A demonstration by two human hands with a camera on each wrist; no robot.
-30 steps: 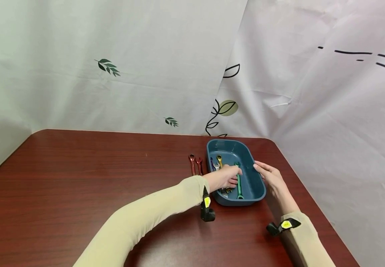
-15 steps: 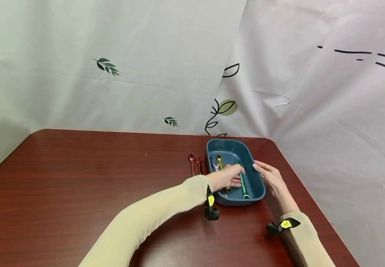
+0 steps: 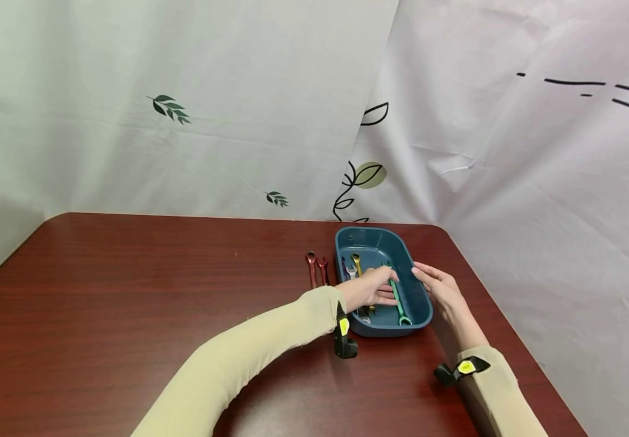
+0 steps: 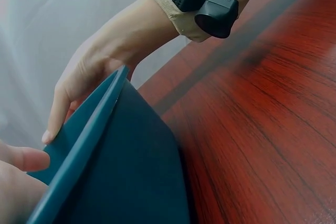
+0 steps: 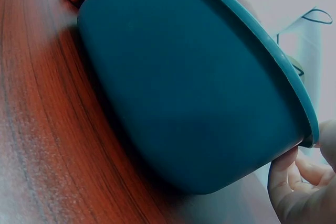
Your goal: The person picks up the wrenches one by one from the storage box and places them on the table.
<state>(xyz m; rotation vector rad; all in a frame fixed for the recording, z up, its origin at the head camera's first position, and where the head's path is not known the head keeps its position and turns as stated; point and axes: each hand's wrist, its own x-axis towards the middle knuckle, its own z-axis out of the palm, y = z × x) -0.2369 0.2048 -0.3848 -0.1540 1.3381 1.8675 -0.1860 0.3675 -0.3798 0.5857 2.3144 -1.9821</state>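
Head view: a blue tray (image 3: 382,331) sits near the right rear corner of a brown wood-grain table (image 3: 156,291), in front of a white cloth backdrop (image 3: 270,121) with printed leaves and line drawings. The left hand (image 3: 369,290) reaches over the left side of the tray, fingers extended, thumb spaced from the fingers. The green wrench (image 3: 400,308) lies inside the tray, directly at this hand, with its ring end toward the front wall; whether the fingertips bear on it cannot be determined. A yellow wrench (image 3: 356,261), a silver wrench (image 3: 352,273) and a purple wrench (image 3: 344,267) occupy the left part of the tray, partly covered by the left hand. Two red wrenches (image 3: 312,270) lie side by side on the table, just outside the left wall. The right hand (image 3: 444,291) pinches the right rim. Left wrist view: the left hand appears at the lower left edge, thumb straight, beyond the near rim; the right hand is at the opposite wall, one finger reaching along its inner face. Right wrist view: the outer wall fills the centre, the right hand grips the rim at lower right, and the end of a red wrench shows at upper left, beside the tray
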